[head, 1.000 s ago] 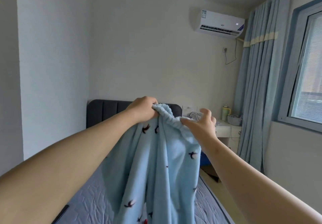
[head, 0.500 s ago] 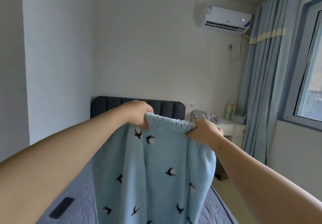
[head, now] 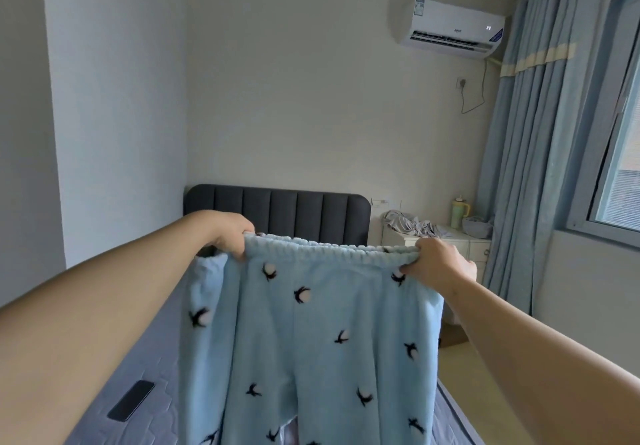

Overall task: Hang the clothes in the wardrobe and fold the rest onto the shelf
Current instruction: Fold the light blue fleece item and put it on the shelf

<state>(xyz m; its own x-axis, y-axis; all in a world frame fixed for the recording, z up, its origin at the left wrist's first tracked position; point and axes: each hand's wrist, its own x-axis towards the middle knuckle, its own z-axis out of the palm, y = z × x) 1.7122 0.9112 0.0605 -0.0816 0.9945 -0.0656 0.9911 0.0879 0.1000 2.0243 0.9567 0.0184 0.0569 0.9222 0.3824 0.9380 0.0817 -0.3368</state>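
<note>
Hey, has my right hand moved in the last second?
Yes: the right hand moved right, past the headboard end, now before the nightstand.

Both forearms bare, stretched forward, entering from the lower left and lower right corners and converging toward mid-frame.

Left hand (head: 231, 233): back of hand up, fingers curled down over the left end of the elastic waistband (head: 329, 248) of the light blue fleece pyjama trousers (head: 311, 334). Thumb hidden behind the cloth.

Right hand (head: 439, 264): sits a little lower in frame than the left, knuckles toward the camera, fingers bunched round the right end of the waistband, fingertips tucked under.

Hands well apart, with the waistband drawn nearly straight between them. Wrists roughly in line with the forearms. Elbows out of view.
</note>
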